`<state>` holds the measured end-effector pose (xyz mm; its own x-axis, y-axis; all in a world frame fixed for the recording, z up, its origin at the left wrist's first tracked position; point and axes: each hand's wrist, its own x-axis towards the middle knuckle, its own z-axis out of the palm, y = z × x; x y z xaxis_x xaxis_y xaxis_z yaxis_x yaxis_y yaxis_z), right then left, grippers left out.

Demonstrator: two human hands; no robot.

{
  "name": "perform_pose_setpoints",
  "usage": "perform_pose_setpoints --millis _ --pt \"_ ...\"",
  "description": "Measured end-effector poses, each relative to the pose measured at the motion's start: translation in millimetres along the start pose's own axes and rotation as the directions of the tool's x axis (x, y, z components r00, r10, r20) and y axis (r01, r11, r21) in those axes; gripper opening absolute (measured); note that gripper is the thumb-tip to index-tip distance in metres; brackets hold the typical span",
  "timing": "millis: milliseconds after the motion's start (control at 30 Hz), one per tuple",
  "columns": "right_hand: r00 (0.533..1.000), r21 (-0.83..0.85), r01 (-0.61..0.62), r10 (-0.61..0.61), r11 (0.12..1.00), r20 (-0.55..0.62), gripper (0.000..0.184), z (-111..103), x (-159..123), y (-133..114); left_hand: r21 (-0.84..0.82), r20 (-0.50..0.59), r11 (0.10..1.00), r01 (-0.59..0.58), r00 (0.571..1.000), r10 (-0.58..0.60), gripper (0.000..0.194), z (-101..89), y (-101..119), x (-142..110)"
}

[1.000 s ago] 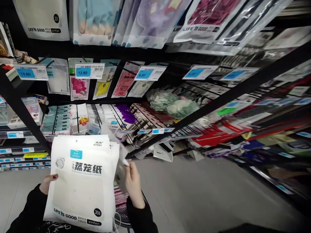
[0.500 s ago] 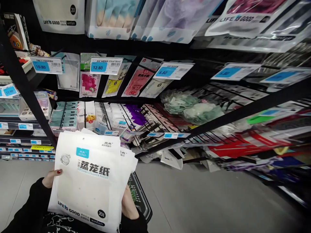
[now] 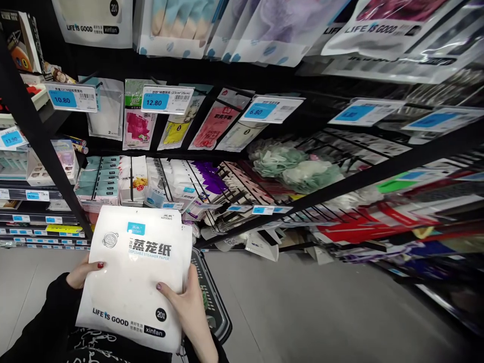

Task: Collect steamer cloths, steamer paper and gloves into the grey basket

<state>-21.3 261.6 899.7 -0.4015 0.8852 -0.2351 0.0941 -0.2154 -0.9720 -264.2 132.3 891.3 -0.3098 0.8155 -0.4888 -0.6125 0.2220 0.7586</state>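
A stack of white packs of disposable steamer paper [image 3: 128, 287] is held in front of my body, its printed face toward me. My left hand [image 3: 83, 272] grips the left edge, with the thumb on the front and the fingers hidden behind. On the right side my right hand [image 3: 189, 305] clasps the stack, its thumb lying across the front pack. The packs now lie nearly flush, with a second edge just showing at the right. Below my right hand, partly hidden, is a dark shopping basket [image 3: 214, 297].
Ahead stands a black shelf rack with hanging packs of gloves [image 3: 217, 121] and price tags [image 3: 168, 101]. Mesh bath puffs [image 3: 312, 171] hang lower right. A slanting black rail [image 3: 317, 189] crosses in front. Grey tiled floor [image 3: 287, 302] lies to the right.
The fanned packs have come together into a neater stack. My right hand has moved from behind the stack to its right side, thumb now on the front.
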Motion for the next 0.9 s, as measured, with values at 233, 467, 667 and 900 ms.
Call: perform_pose_setpoints --millis 233,467,667,900 --pt "0.996 -0.006 -0.084 0.084 0.996 0.000 0.053 -8.3 4.1 -7.4 -0.061 0.018 0.998 -0.017 1.000 0.018 0.087 -5.5 -5.7 4.2" --pt "0.995 0.057 -0.104 0.103 0.993 0.012 0.054 -27.2 8.2 2.0 -0.104 0.054 0.994 -0.022 0.998 0.028 0.086 1.7 -3.8 5.5" --pt "0.954 0.023 -0.025 0.031 0.999 -0.297 0.042 -83.6 34.1 23.5 -0.117 -0.025 0.993 0.032 0.999 -0.036 0.078 6.5 0.3 3.4" --pt "0.872 0.454 0.361 -0.121 0.814 -0.475 0.026 -132.7 63.6 -0.2 -0.075 -0.255 0.982 0.170 0.949 -0.184 0.089 -3.7 1.5 1.7"
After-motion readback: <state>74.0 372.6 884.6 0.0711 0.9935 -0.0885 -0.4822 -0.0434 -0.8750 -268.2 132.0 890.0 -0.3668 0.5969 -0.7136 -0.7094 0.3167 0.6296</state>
